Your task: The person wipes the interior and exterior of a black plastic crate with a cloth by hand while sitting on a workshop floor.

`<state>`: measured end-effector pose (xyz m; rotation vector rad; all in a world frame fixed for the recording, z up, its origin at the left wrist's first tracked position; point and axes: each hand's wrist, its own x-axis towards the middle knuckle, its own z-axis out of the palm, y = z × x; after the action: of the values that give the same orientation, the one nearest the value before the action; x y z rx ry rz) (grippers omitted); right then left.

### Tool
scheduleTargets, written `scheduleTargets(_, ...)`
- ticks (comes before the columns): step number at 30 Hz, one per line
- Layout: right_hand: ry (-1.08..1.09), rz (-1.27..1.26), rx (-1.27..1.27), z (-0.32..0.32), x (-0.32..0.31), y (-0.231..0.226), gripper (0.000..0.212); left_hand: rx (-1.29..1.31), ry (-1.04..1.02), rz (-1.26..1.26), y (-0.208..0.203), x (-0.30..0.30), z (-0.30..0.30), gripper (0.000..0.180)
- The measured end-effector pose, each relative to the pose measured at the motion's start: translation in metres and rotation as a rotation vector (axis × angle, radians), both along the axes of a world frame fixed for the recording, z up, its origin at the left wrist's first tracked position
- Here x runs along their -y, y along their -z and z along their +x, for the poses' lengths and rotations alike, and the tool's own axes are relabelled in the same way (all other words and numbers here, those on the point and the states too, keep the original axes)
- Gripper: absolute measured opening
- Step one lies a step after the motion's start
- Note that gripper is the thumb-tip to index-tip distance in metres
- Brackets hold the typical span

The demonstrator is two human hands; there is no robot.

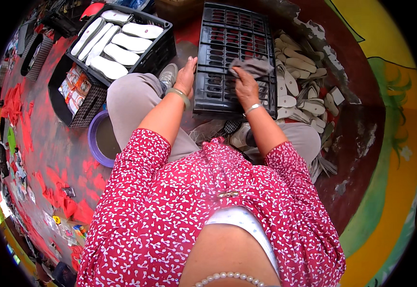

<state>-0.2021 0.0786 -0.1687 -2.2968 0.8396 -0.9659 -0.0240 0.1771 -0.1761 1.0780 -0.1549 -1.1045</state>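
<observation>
A black plastic crate (208, 91) with a slotted grid face stands tilted before me, between my knees. My left hand (186, 76) lies along its left side, fingers stretched out, apparently steadying it. In my right hand (246, 88) is a bunched grey-brown cloth (254, 67), pinched between thumb and fingers against the grid face on the right. The palm side of that hand is hidden.
At the upper left, a black crate (166, 40) holds stacked white insoles (122, 55). Below it are a checkered basket (85, 109) with packets and a purple-rimmed basin (93, 143). Loose insoles (300, 64) lie heaped on the right. Red scraps (50, 191) litter the floor.
</observation>
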Motion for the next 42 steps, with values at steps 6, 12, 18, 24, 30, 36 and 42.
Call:
scheduleTargets(6, -0.402, 0.329, -0.033, 0.050, -0.068, -0.028, 0.027, -0.184, 0.082, -0.010, -0.015, -0.007, 0.001, 0.060)
scheduleTargets(12, -0.607, -0.129, -0.443, -0.023, -0.090, -0.049, 0.037, -0.122, 0.044, -0.056, -0.035, -0.006, -0.010, 0.055)
scheduleTargets(18, -0.437, -0.185, -0.636, -0.099, -0.070, -0.053, 0.040, -0.021, 0.073, -0.088, 0.002, 0.003, -0.006, 0.049)
scheduleTargets(24, 0.004, -0.043, -0.662, -0.146, -0.044, -0.056, 0.053, 0.022, 0.046, -0.094, -0.003, 0.009, -0.013, 0.051)
scheduleTargets(30, 0.147, -0.185, -0.712, -0.136, -0.048, -0.051, 0.059, 0.060, 0.015, -0.038, -0.004, 0.006, -0.015, 0.052)
scheduleTargets(36, 0.147, -0.141, -0.726, -0.105, -0.018, -0.043, 0.066, 0.110, -0.031, -0.046, 0.004, 0.005, -0.015, 0.052)
scheduleTargets(42, 0.175, -0.135, -0.652, -0.089, 0.007, -0.039, 0.067, 0.147, -0.046, -0.038, 0.008, 0.006, -0.012, 0.052)
